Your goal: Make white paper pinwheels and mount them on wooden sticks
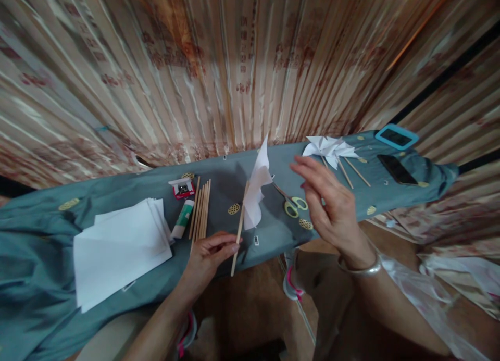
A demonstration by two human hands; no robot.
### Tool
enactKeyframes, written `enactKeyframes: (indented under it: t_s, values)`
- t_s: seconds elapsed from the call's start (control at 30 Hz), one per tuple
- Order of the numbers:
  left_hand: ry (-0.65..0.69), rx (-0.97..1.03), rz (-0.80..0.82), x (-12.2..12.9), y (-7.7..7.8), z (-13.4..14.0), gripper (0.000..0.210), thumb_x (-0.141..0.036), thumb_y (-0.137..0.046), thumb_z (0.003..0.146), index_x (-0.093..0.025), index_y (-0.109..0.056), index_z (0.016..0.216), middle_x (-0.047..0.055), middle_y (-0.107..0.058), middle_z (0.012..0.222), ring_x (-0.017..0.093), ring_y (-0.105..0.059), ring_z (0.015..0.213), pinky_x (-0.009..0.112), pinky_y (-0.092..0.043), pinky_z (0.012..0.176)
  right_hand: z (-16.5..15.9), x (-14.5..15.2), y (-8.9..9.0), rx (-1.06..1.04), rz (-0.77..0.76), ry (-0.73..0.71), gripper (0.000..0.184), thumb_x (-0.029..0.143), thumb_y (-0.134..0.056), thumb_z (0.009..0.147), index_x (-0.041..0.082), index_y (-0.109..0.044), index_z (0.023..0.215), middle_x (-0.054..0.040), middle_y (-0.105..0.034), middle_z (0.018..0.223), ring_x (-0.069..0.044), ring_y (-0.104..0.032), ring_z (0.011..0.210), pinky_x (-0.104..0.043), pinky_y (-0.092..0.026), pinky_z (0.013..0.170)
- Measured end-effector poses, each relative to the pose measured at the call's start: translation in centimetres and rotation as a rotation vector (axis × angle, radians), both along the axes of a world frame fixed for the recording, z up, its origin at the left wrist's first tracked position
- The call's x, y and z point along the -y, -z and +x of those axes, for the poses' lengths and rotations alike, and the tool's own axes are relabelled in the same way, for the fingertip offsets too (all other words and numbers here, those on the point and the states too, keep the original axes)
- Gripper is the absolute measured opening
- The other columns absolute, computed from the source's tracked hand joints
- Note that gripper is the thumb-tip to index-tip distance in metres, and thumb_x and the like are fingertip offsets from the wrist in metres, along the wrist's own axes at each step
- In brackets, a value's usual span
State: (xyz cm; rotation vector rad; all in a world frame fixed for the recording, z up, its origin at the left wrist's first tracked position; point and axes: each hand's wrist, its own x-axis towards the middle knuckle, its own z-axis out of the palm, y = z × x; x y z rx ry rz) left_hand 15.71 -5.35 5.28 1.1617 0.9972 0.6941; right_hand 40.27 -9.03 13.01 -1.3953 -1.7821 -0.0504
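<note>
My left hand [209,257] pinches the lower part of a wooden stick [239,236]. A white paper pinwheel [255,194] sits at the upper end of that stick and is seen almost edge-on. To its right my right hand [328,199] is raised with the fingers stretched out, holding nothing that I can see. Scissors [291,206] with yellow-green handles lie on the cloth between the pinwheel and my right hand. Beyond my right fingers, several more white pinwheels [331,148] on sticks lie together.
White paper sheets [121,251] lie at the left. Near them are a glue stick [183,219], a row of wooden sticks [201,207] and a small red box [182,188] of metal bits. A dark phone [396,169] and a blue-framed device [396,137] rest at the right end.
</note>
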Motion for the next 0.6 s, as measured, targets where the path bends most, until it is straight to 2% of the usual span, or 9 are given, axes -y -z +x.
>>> enactKeyframes:
  t_s: [0.03,0.1,0.17,0.23,0.37,0.5,0.6]
  values:
    - [0.022,-0.002,-0.004,0.1,0.0,0.0,0.015,-0.031,-0.078,0.061,-0.021,-0.079,0.072,0.003,-0.072,0.077,0.015,-0.060,0.074,0.023,-0.046,0.068,0.0,-0.1,0.1,0.075,0.058,0.055,0.050,0.013,-0.040,0.093,0.029,-0.046,0.140,-0.0081,-0.041,0.149,-0.029,-0.041,0.138,-0.051,-0.042,0.106]
    - [0.077,-0.009,-0.010,0.2,0.1,0.1,0.016,-0.032,-0.078,0.061,-0.020,-0.079,0.072,0.004,-0.070,0.077,0.016,-0.060,0.074,0.024,-0.045,0.068,0.1,-0.5,0.5,0.213,0.092,0.100,0.065,0.013,-0.042,0.092,0.037,-0.025,0.150,-0.0040,-0.017,0.161,-0.034,-0.020,0.147,-0.061,-0.035,0.108]
    - [0.134,-0.021,-0.010,0.3,0.2,0.1,0.018,-0.033,-0.077,0.063,-0.019,-0.079,0.073,0.005,-0.069,0.077,0.016,-0.059,0.075,0.025,-0.045,0.069,0.4,-0.9,1.0,0.314,0.090,0.119,0.074,0.013,-0.043,0.091,0.043,-0.013,0.152,-0.0005,-0.005,0.163,-0.038,-0.011,0.148,-0.067,-0.032,0.107]
    - [0.186,-0.032,-0.001,0.4,0.2,0.1,0.019,-0.034,-0.076,0.065,-0.018,-0.079,0.075,0.004,-0.068,0.076,0.016,-0.057,0.073,0.025,-0.044,0.068,0.8,-1.3,1.3,0.383,0.087,0.137,0.077,0.013,-0.043,0.091,0.045,-0.008,0.151,0.0009,0.002,0.163,-0.040,-0.007,0.148,-0.070,-0.028,0.107]
    - [0.260,-0.028,0.049,0.6,0.3,0.2,0.018,-0.033,-0.073,0.069,-0.017,-0.079,0.073,0.003,-0.063,0.072,0.015,-0.054,0.070,0.024,-0.040,0.065,1.5,-1.7,1.5,0.434,0.084,0.168,0.079,0.009,-0.040,0.090,0.044,-0.006,0.152,0.0005,0.008,0.163,-0.039,-0.006,0.148,-0.069,-0.027,0.108]
    - [0.305,0.002,0.065,0.8,0.3,0.3,0.017,-0.033,-0.071,0.070,-0.017,-0.079,0.073,0.003,-0.061,0.071,0.014,-0.053,0.069,0.024,-0.039,0.065,2.0,-2.1,1.9,0.415,0.050,0.182,0.076,0.009,-0.039,0.091,0.041,-0.008,0.152,-0.0028,0.001,0.163,-0.037,-0.009,0.149,-0.069,-0.027,0.108]
    - [0.316,0.005,0.060,1.0,0.2,0.3,0.018,-0.034,-0.072,0.070,-0.018,-0.078,0.073,0.003,-0.062,0.070,0.015,-0.053,0.069,0.025,-0.039,0.065,2.3,-2.4,2.4,0.366,0.013,0.158,0.068,0.010,-0.035,0.093,0.039,-0.017,0.152,-0.0029,-0.005,0.163,-0.035,-0.009,0.149,-0.068,-0.023,0.111]
